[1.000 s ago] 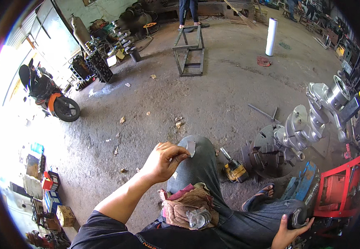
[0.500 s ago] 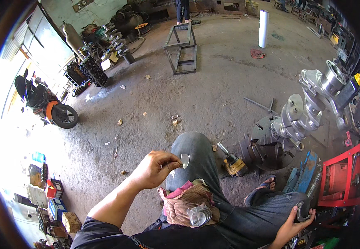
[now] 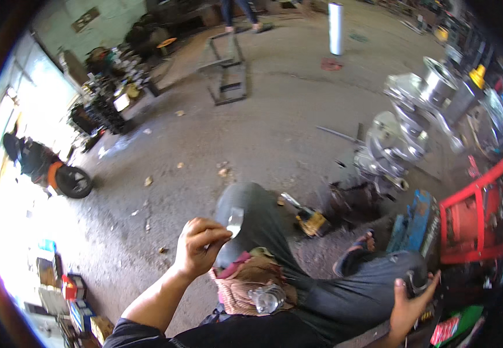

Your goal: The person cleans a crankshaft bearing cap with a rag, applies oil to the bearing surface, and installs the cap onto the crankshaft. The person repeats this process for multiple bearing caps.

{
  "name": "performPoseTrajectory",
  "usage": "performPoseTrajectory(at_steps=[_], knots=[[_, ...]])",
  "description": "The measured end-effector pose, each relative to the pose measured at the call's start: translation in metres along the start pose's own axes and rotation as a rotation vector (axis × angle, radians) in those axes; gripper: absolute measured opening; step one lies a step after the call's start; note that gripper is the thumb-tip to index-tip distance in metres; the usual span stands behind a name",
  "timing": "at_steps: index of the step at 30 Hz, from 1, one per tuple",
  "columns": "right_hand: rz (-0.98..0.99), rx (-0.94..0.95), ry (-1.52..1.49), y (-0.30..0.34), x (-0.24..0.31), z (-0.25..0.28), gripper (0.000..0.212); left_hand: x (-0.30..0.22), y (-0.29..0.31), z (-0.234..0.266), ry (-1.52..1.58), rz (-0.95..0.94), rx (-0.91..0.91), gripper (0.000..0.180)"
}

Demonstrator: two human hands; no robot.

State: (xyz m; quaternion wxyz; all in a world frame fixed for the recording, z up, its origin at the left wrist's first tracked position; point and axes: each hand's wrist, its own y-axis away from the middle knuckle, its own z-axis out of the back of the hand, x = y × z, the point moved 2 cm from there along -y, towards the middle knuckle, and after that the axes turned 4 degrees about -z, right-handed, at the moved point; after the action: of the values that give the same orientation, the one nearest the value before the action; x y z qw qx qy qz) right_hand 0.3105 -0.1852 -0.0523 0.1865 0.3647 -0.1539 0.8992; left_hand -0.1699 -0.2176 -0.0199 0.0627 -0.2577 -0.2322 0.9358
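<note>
The left hand (image 3: 196, 246) has lowered toward the knee (image 3: 245, 200), fingers pinching a small metal piece (image 3: 235, 220). The right hand (image 3: 408, 304), partly cut off, clasps a dark round part (image 3: 416, 281) that is hard to identify.

The left hand (image 3: 198, 246) was raised, fingers pinched toward two o'clock; the right hand (image 3: 409, 301) curled low at five o'clock.

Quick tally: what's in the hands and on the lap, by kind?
Small shiny metal piece, pinched in the left hand: 1
Dark round part, under the right hand: 1
Crumpled rag on the lap: 1
Clear glass piece on the rag: 1
Total: 4
</note>
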Motion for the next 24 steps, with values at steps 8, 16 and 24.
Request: performPoseTrajectory(at_steps=[8, 16, 24], knots=[[-0.036, -0.096, 0.141, -0.009, 0.025, 0.0, 0.103, -0.013, 0.049, -0.035, -0.485, -0.03, 0.193, 0.043], [-0.001, 0.072, 0.179, -0.013, 0.036, 0.031, 0.097, -0.009, 0.013, -0.04, -0.532, 0.122, 0.321, 0.061], [0.114, 0.194, -0.544, -0.022, 0.048, 0.021, 0.105, -0.013, -0.034, -0.035, -0.366, 0.09, 0.102, 0.029]])
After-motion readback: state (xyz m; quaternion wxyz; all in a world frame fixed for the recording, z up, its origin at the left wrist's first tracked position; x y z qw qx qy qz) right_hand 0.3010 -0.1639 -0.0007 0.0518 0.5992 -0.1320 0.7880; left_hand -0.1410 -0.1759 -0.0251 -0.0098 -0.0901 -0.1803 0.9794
